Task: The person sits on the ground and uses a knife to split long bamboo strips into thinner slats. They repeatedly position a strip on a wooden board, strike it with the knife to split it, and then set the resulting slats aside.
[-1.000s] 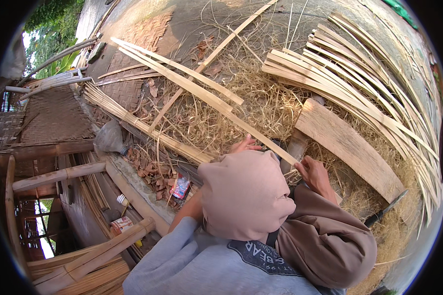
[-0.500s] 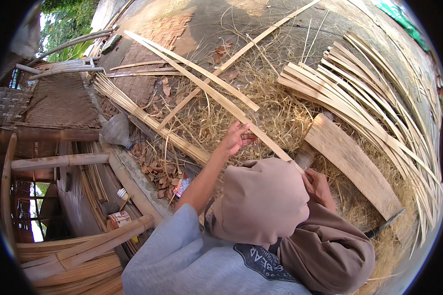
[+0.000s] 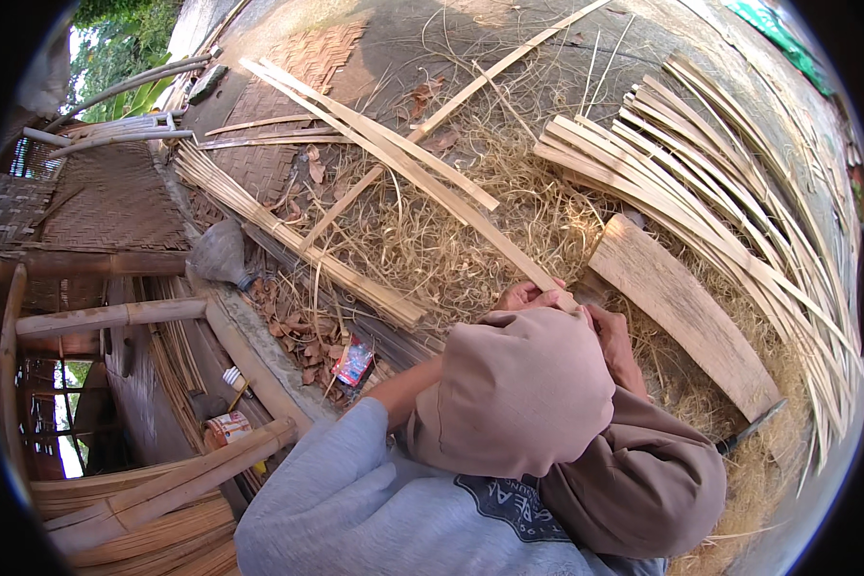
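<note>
A long, pale bamboo strip runs from the far left down to my hands. My left hand is closed round it close to its near end, the fingers partly behind brown cloth. Beside it, my right hand is closed at the very end of the strip; what else its fingers may hold is hidden. A second, shorter strip lies close alongside the held one. To the right of my hands, a broad wooden board slopes down toward a knife blade.
Bundled bamboo strips fan out on the right, and another bundle lies on the left. Curly shavings cover the ground. A bamboo frame, a plastic bottle and a colourful packet are at the left.
My left hand has slid down along the strip, toward my right hand, and its fingers have closed near the strip's end. My right hand has stayed nearly in place.
</note>
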{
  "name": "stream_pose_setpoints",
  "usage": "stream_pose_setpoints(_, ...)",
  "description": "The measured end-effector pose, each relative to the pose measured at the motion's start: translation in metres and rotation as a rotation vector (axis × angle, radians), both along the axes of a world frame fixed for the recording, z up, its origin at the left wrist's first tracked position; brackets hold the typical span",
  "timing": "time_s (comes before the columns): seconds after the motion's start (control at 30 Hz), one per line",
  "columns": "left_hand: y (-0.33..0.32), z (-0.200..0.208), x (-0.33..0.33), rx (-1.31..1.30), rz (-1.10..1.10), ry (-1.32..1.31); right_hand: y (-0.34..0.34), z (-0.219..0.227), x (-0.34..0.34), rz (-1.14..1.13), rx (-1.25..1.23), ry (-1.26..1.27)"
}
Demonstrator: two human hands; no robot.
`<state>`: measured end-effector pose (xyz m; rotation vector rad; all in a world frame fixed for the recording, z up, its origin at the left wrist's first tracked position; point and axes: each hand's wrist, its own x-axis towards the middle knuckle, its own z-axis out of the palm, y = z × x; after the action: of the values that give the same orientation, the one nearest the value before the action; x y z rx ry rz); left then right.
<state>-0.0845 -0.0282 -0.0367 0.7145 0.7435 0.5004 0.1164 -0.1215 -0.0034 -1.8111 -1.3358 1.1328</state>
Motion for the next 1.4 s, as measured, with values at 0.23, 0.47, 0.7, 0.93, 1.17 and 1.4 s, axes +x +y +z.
stream_pose_setpoints(0.23, 0.092, 0.008, -0.029, -0.127, 0.259, 0.013, -0.009, 0.02, 0.011, -0.193, 0.156, -0.006)
stream_pose_setpoints(0.47, 0.231, -0.026, -0.113, -0.137, 0.56, 0.313, -0.035, 0.006, 0.022, -0.351, 0.045, 0.227)
stream_pose_setpoints(0.7, 0.284, -0.055, -0.149, -0.09, 0.649, 0.377, -0.044, 0.006, 0.026, -0.43, -0.009, 0.246)
stream_pose_setpoints(0.93, 0.269, -0.037, -0.112, 0.382, 0.806, 0.97, -0.056, 0.001, 0.04, -0.451, 0.01, 0.217)
stream_pose_setpoints(1.17, 0.241, 0.049, 0.021, 0.996, -0.064, 0.79, -0.126, 0.014, 0.135, -0.95, 0.298, -0.689)
stream_pose_setpoints(1.4, 0.244, 0.01, 0.12, 1.731, -0.477, 0.85, -0.305, -0.051, 0.234, -1.483, -0.438, -0.96)
